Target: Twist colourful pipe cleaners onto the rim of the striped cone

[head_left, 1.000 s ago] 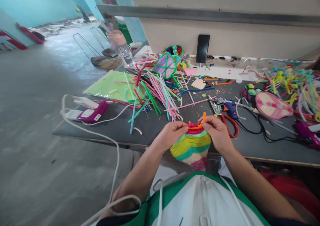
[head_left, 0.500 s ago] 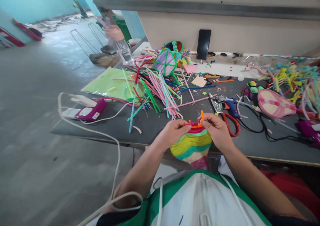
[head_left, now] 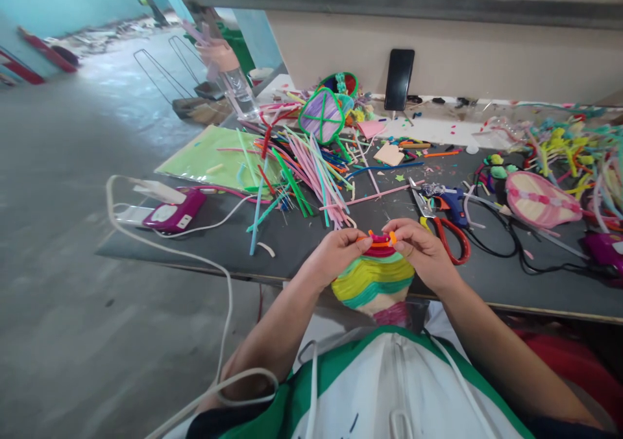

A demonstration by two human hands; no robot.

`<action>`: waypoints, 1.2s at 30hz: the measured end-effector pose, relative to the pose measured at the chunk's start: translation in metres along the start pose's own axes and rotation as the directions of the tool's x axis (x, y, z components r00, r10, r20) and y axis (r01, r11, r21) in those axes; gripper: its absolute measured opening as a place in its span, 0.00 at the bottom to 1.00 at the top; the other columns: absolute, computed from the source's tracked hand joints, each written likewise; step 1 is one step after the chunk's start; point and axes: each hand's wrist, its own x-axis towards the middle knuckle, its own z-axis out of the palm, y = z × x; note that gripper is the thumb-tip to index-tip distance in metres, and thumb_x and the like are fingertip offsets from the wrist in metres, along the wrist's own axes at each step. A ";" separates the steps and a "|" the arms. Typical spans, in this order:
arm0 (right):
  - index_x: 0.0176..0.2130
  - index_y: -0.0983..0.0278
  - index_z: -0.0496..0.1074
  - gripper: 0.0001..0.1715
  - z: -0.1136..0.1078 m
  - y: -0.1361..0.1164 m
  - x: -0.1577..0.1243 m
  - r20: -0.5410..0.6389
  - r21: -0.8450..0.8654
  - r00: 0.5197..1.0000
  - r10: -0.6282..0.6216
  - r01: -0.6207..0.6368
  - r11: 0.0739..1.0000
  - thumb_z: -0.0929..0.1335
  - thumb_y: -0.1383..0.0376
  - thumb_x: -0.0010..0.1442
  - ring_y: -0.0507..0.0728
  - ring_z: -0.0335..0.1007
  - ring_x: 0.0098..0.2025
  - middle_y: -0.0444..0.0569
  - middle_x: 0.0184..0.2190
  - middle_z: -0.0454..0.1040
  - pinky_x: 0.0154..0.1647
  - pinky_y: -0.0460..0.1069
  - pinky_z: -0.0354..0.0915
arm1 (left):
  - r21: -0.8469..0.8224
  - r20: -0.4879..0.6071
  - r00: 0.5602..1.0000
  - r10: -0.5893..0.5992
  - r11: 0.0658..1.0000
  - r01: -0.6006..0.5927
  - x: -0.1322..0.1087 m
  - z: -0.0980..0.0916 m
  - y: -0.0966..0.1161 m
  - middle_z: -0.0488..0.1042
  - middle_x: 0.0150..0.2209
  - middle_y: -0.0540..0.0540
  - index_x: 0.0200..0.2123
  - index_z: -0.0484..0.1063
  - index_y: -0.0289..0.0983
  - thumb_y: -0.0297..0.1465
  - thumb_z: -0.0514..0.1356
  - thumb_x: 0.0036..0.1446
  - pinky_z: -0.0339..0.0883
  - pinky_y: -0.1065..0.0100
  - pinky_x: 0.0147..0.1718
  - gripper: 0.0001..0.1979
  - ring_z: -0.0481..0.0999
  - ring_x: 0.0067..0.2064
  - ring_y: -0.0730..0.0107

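Between my hands, at the table's front edge, is a striped fan-shaped craft piece (head_left: pixel 374 277) in yellow, teal, cream and magenta. An orange pipe cleaner (head_left: pixel 381 245) runs across its top edge. My left hand (head_left: pixel 343 251) pinches the left side of that edge, thumb on top, with the orange strand at its fingertips. On the other side, my right hand (head_left: pixel 421 251) pinches the bent-over right end of the orange strand. The piece's lower end hangs past the table edge towards my lap.
Red-handled scissors (head_left: pixel 450 239) and a blue glue gun (head_left: pixel 452 207) lie right of my right hand. Loose pipe cleaners (head_left: pixel 316 173) are heaped ahead. A purple power strip (head_left: pixel 175 213) sits left, its white cable crossing the table edge. A phone (head_left: pixel 399 80) leans on the back wall.
The orange end that stood upright at my right fingertips is now folded down against the piece's top edge. My left hand keeps its pinch. The view has shifted slightly.
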 end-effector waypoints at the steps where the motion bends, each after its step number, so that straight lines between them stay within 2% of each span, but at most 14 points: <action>1: 0.34 0.60 0.73 0.05 -0.001 0.000 -0.001 0.025 -0.066 0.998 -0.060 0.062 0.996 0.66 0.65 0.60 0.57 0.67 0.48 0.50 0.44 0.70 0.51 0.55 0.62 | 0.005 0.001 1.000 -0.004 1.000 0.004 0.000 0.000 0.000 0.65 0.23 0.52 0.29 0.70 0.32 0.45 0.61 0.51 0.53 0.76 0.22 0.19 0.61 0.24 0.79; 5: 0.37 0.57 0.76 0.10 -0.003 0.002 -0.009 0.106 -0.316 0.958 -0.265 0.285 0.905 0.67 0.70 0.58 0.60 0.63 0.54 0.51 0.51 0.67 0.53 0.58 0.62 | 0.001 0.009 1.000 -0.003 1.000 0.003 0.000 -0.001 -0.001 0.66 0.24 0.52 0.29 0.70 0.33 0.45 0.60 0.52 0.55 0.76 0.23 0.19 0.62 0.25 0.78; 8: 0.43 0.53 0.76 0.18 -0.006 0.009 -0.017 0.153 -0.393 0.936 -0.317 0.352 0.850 0.66 0.73 0.58 0.61 0.60 0.57 0.50 0.57 0.62 0.55 0.61 0.60 | -0.015 0.012 1.000 0.023 1.000 -0.022 -0.001 -0.002 -0.002 0.66 0.25 0.52 0.30 0.70 0.33 0.44 0.60 0.53 0.56 0.75 0.24 0.17 0.64 0.26 0.77; 11: 0.48 0.50 0.73 0.24 -0.008 0.014 -0.022 0.117 -0.330 0.947 -0.298 0.320 0.888 0.65 0.75 0.58 0.61 0.60 0.58 0.48 0.60 0.58 0.55 0.60 0.62 | 0.002 0.009 1.000 0.028 1.000 -0.028 -0.002 -0.002 -0.001 0.66 0.25 0.52 0.29 0.70 0.33 0.43 0.60 0.53 0.56 0.76 0.24 0.17 0.63 0.26 0.78; 13: 0.50 0.49 0.72 0.25 -0.009 0.014 -0.022 0.067 -0.259 0.964 -0.259 0.267 0.928 0.65 0.74 0.59 0.59 0.62 0.57 0.48 0.60 0.59 0.54 0.58 0.63 | 0.004 0.010 1.000 0.022 1.000 -0.022 -0.002 -0.001 0.000 0.65 0.24 0.52 0.28 0.70 0.33 0.43 0.61 0.53 0.56 0.76 0.24 0.17 0.62 0.26 0.78; 15: 0.51 0.52 0.70 0.23 -0.008 0.010 -0.020 0.032 -0.237 0.980 -0.195 0.197 0.951 0.65 0.73 0.59 0.58 0.64 0.55 0.50 0.57 0.62 0.54 0.57 0.64 | -0.006 0.006 1.000 0.025 1.000 -0.025 -0.002 -0.001 0.000 0.66 0.24 0.52 0.28 0.70 0.32 0.43 0.61 0.52 0.56 0.76 0.24 0.17 0.63 0.26 0.78; 17: 0.49 0.56 0.71 0.19 -0.006 0.005 -0.016 0.002 -0.290 0.986 -0.165 0.159 0.944 0.67 0.71 0.58 0.58 0.66 0.52 0.52 0.53 0.66 0.53 0.56 0.64 | 0.000 -0.003 0.999 0.044 0.999 -0.044 -0.002 -0.001 -0.002 0.66 0.25 0.52 0.29 0.70 0.32 0.42 0.61 0.52 0.58 0.76 0.25 0.16 0.64 0.27 0.78; 20: 0.41 0.59 0.73 0.11 -0.001 0.000 -0.011 -0.018 -0.429 0.970 -0.243 0.212 0.878 0.68 0.70 0.56 0.58 0.68 0.46 0.52 0.43 0.71 0.47 0.55 0.66 | 0.058 -0.024 0.996 0.089 0.994 -0.088 -0.002 0.000 -0.003 0.70 0.28 0.50 0.32 0.72 0.32 0.39 0.60 0.54 0.62 0.75 0.29 0.14 0.68 0.30 0.76; 23: 0.37 0.60 0.72 0.09 0.004 0.000 -0.007 -0.005 -0.506 0.942 -0.335 0.286 0.814 0.67 0.72 0.57 0.57 0.68 0.40 0.51 0.37 0.73 0.41 0.54 0.66 | 0.187 -0.045 0.979 0.199 0.964 -0.187 -0.003 0.002 0.001 0.76 0.39 0.45 0.43 0.73 0.34 0.35 0.60 0.54 0.66 0.72 0.38 0.14 0.73 0.39 0.69; 25: 0.36 0.60 0.72 0.08 0.007 0.002 -0.005 -0.013 -0.522 0.932 -0.361 0.302 0.798 0.66 0.73 0.57 0.56 0.68 0.38 0.51 0.36 0.74 0.40 0.54 0.66 | 0.294 -0.024 0.961 0.277 0.920 -0.258 -0.004 0.004 0.005 0.76 0.45 0.44 0.47 0.73 0.35 0.31 0.60 0.54 0.65 0.70 0.44 0.16 0.73 0.44 0.67; 27: 0.35 0.60 0.71 0.08 0.009 0.004 -0.003 -0.049 -0.505 0.932 -0.360 0.288 0.814 0.65 0.73 0.58 0.56 0.69 0.38 0.51 0.36 0.74 0.40 0.54 0.66 | 0.364 -0.001 0.954 0.300 0.888 -0.279 -0.004 0.006 0.008 0.77 0.42 0.44 0.43 0.74 0.35 0.30 0.58 0.55 0.65 0.71 0.42 0.13 0.74 0.42 0.68; 29: 0.34 0.60 0.71 0.07 0.011 0.005 -0.002 -0.097 -0.454 0.935 -0.342 0.264 0.851 0.65 0.72 0.59 0.56 0.70 0.38 0.49 0.34 0.75 0.40 0.53 0.66 | 0.406 -0.017 0.958 0.286 0.878 -0.255 -0.004 0.007 0.008 0.77 0.35 0.46 0.38 0.76 0.34 0.29 0.56 0.56 0.64 0.73 0.36 0.10 0.73 0.37 0.70; 33: 0.31 0.61 0.70 0.06 0.010 0.007 -0.002 -0.211 -0.343 0.949 -0.233 0.151 0.927 0.66 0.70 0.59 0.55 0.70 0.36 0.48 0.31 0.74 0.38 0.51 0.66 | 0.449 -0.071 0.963 0.261 0.870 -0.203 -0.002 0.007 0.004 0.72 0.26 0.49 0.33 0.75 0.33 0.31 0.56 0.56 0.59 0.74 0.28 0.10 0.69 0.29 0.74; 36: 0.30 0.61 0.70 0.05 0.004 0.004 0.002 -0.172 -0.310 0.979 -0.109 0.051 0.949 0.67 0.68 0.59 0.54 0.70 0.35 0.47 0.31 0.73 0.36 0.50 0.66 | 0.438 -0.041 0.970 0.239 0.877 -0.198 -0.003 0.006 0.006 0.71 0.25 0.50 0.33 0.75 0.33 0.33 0.56 0.57 0.58 0.74 0.27 0.11 0.67 0.28 0.74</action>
